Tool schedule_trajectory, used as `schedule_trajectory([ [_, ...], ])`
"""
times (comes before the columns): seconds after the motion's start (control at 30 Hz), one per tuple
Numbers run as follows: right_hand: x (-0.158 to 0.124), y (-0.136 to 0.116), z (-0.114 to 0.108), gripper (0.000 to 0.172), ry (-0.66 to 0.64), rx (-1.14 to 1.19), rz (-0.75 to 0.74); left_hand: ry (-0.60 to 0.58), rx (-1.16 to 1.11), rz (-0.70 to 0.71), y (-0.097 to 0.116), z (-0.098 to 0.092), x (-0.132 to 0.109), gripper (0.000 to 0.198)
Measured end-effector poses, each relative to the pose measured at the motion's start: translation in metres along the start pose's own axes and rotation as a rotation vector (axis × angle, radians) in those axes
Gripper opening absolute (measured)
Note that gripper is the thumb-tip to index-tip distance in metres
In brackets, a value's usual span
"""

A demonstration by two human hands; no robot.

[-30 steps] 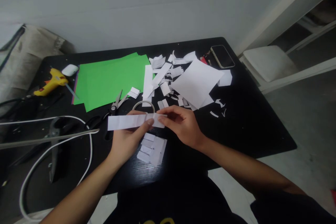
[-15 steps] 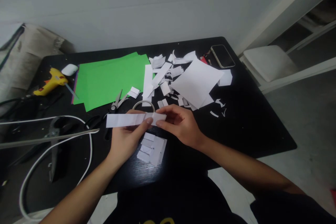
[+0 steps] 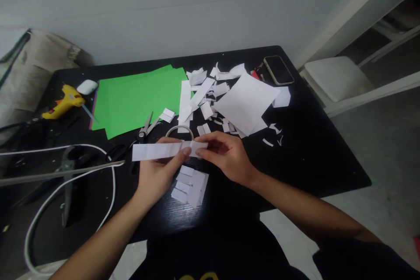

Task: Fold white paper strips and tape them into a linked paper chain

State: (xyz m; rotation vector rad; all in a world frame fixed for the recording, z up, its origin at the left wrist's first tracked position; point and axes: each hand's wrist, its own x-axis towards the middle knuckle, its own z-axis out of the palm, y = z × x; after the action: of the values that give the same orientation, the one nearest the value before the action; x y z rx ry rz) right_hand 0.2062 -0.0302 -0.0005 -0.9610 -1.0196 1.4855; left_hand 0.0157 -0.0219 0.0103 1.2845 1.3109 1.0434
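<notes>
Both hands pinched one white paper strip [image 3: 154,151] above the scissors [image 3: 146,129]; left hand [image 3: 160,170] near its middle; right hand [image 3: 223,155] closed on its right end; it lay sideways.

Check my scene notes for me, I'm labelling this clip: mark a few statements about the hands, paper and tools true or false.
The left hand and right hand both hold the white paper strip. True.
The scissors are in the right hand. False: they lie on the black table, beside the green paper.
The phone lies near the table's far right corner. True.
The glue gun is red. False: it is yellow.
</notes>
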Motion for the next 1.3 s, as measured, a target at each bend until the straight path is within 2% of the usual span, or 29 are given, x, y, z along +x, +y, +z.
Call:
schedule_trajectory([
  [0.23,0.0002,0.0,-0.0003,0.027,-0.002,-0.003,0.036,-0.051,0.072,-0.012,0.0051,-0.0026,0.0008,0.029],
  [0.53,0.0003,-0.0032,0.0001,0.034,0.033,-0.015,0.062,-0.074,0.12,0.02,0.0064,-0.0028,0.001,0.024],
  [0.73,0.001,-0.0052,0.0006,0.035,0.022,0.024,0.09,-0.057,0.118,-0.001,0.0047,-0.0036,0.0006,0.025],
  [1.3,0.004,-0.0015,-0.0023,0.033,0.014,-0.02,0.09,-0.118,0.064,0.041,0.0043,0.0034,0.0022,0.029],
])
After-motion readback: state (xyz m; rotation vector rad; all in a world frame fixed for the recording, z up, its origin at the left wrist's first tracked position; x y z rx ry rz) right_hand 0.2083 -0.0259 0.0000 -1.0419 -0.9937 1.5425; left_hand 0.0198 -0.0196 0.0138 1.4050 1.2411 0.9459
